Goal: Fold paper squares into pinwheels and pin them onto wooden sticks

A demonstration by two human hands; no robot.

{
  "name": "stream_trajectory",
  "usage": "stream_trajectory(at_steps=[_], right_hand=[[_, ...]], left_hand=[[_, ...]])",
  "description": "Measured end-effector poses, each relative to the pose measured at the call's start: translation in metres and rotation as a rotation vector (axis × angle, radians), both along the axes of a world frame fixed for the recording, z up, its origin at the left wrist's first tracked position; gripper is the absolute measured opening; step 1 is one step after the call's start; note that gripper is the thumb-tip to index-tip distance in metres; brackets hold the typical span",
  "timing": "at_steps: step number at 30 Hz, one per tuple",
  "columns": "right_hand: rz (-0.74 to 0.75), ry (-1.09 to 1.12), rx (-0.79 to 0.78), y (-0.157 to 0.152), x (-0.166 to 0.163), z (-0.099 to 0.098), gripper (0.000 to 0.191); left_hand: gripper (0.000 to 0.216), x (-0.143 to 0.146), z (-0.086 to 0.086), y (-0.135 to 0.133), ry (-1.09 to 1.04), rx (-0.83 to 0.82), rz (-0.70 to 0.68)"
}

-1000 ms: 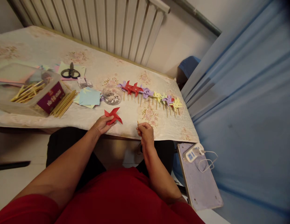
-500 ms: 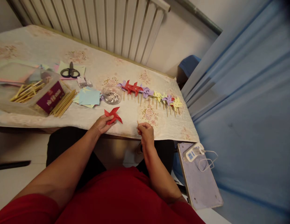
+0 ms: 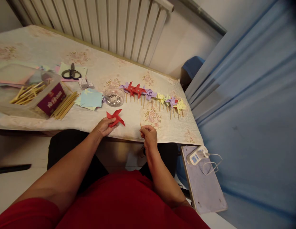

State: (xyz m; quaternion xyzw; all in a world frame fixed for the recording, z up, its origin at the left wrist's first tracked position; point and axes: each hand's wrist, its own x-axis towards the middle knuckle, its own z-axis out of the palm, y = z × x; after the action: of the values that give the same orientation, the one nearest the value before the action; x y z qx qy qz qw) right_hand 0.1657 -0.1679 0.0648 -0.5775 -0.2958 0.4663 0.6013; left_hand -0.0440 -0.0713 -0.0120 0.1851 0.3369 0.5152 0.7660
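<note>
A bright red short-sleeved top (image 3: 128, 203) of plain, smooth fabric was worn, with no print or marking to be made out on it. One sleeve (image 3: 22, 212) was seen covering the left upper arm. The left forearm (image 3: 66, 173) and the right forearm (image 3: 162, 178) were left uncovered, and the left hand (image 3: 103, 126) and right hand (image 3: 149, 135) were bare. Black trousers (image 3: 66, 143) were worn on the legs.
</note>
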Motion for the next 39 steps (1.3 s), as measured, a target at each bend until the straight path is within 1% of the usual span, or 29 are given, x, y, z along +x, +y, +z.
stream_trajectory(at_steps=[4,8,11,16,21,28,34,39], right_hand=[[-0.015,-0.013,0.005,-0.0005,0.0006,-0.0004,0.016],[-0.008,-0.012,0.015,-0.0002,0.0014,-0.0018,0.013],[-0.002,-0.004,0.008,0.0002,0.0016,-0.0026,0.014],[0.0,-0.002,0.006,0.0001,0.0021,-0.0022,0.014],[0.001,0.013,0.005,-0.0007,0.0024,-0.0017,0.022],[0.013,0.013,-0.007,-0.0008,0.0023,-0.0029,0.016],[-0.001,0.01,-0.017,-0.0016,0.0031,-0.0041,0.023],[0.01,-0.005,-0.002,-0.001,0.0034,-0.0065,0.015]], left_hand=[[0.018,0.0004,0.0014,-0.0006,-0.005,-0.005,0.002],[0.021,0.0007,0.0023,-0.0005,-0.012,-0.03,0.005],[0.023,0.0007,0.0028,-0.0004,-0.003,-0.045,0.006],[0.023,0.0005,0.0027,-0.0004,-0.001,-0.037,0.004],[0.019,0.0005,0.0017,-0.0001,0.008,-0.023,0.003],[0.019,0.0003,0.0026,-0.0001,0.004,-0.008,-0.01],[0.019,0.0011,0.0046,-0.0008,-0.008,-0.027,0.005],[0.02,0.0008,0.0036,-0.0003,-0.001,-0.027,0.001]])
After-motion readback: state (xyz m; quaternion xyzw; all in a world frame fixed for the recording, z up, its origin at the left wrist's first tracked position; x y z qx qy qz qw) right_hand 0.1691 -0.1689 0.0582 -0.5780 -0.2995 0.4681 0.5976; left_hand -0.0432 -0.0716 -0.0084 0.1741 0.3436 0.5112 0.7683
